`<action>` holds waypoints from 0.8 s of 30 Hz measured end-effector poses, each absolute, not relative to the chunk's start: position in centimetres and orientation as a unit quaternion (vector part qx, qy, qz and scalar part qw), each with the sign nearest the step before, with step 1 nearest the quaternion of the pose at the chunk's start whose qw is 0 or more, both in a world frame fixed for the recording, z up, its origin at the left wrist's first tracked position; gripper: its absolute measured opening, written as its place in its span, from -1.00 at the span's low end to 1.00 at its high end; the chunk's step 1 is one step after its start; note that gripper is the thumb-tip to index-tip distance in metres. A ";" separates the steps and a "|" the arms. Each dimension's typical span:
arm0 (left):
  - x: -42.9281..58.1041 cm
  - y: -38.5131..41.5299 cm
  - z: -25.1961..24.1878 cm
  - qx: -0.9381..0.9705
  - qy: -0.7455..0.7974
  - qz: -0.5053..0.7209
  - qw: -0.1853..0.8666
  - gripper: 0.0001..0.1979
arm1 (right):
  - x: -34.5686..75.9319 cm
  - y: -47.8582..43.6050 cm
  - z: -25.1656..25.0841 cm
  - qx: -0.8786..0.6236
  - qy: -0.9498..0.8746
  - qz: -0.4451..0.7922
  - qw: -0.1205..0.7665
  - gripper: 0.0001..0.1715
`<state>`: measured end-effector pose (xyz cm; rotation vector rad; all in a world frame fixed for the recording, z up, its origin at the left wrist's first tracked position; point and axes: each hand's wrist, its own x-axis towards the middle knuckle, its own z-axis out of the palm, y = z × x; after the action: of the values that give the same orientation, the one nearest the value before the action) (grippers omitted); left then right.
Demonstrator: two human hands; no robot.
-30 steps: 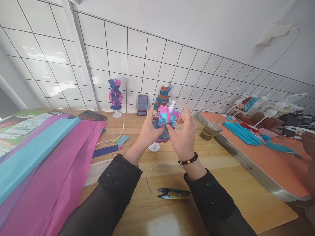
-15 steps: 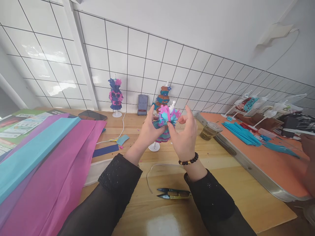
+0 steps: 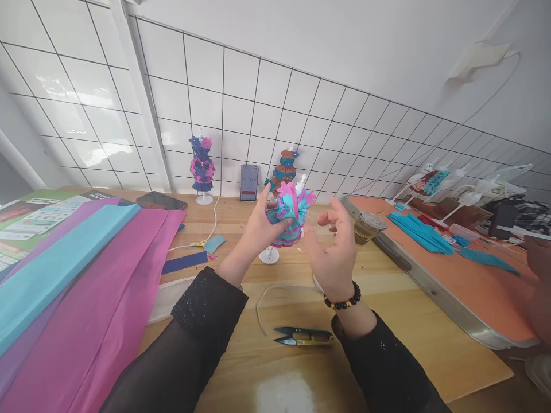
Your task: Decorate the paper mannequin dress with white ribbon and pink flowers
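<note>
In the middle of the table a small white dress form (image 3: 269, 256) stands tilted, wearing a turquoise and pink crepe paper dress (image 3: 284, 230) with pink flowers at the top. A pink paper strip (image 3: 295, 202) crosses the bodice. My left hand (image 3: 262, 226) is closed around the left side of the dress, thumb pressed on its front. Just to the right, my right hand (image 3: 333, 246) is apart from the dress, its fingers spread and curved with nothing seen in them. Thread snips (image 3: 303, 337) lie on the table below my hands.
At left lie pink crepe paper sheets (image 3: 107, 275) and a blue one (image 3: 73, 269). Behind stand a navy-pink dressed form (image 3: 202, 166), a phone (image 3: 249, 182) and a brown-teal dress (image 3: 284, 166). A jar (image 3: 368, 228) sits beside the orange table (image 3: 477, 298). A person's hand (image 3: 540, 255) shows at far right.
My right hand has let go of the dress front and moved right and slightly down, its fingers parting. My left hand has stayed on the dress.
</note>
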<state>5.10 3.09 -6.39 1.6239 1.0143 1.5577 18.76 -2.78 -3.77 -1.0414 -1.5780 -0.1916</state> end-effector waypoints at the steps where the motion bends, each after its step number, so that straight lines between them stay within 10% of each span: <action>1: 5.1 3.0 -6.4 0.622 0.385 0.595 0.333 -0.07 | 19.0 -3.2 -4.1 -0.446 -0.677 -0.077 0.581 -0.41; 10: 4.4 3.0 -5.9 0.640 0.369 0.567 0.364 -0.01 | 20.9 -7.2 -8.4 -0.464 -0.763 0.081 0.444 -0.86; 24: -2.7 0.5 -2.3 0.733 0.505 0.372 0.265 -0.05 | 15.2 -8.8 -11.6 -0.375 -0.907 0.056 0.180 -0.82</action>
<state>-2.74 0.48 -2.31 1.9789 1.3638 1.0040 15.21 -8.83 -11.60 -1.0603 -2.5637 0.1596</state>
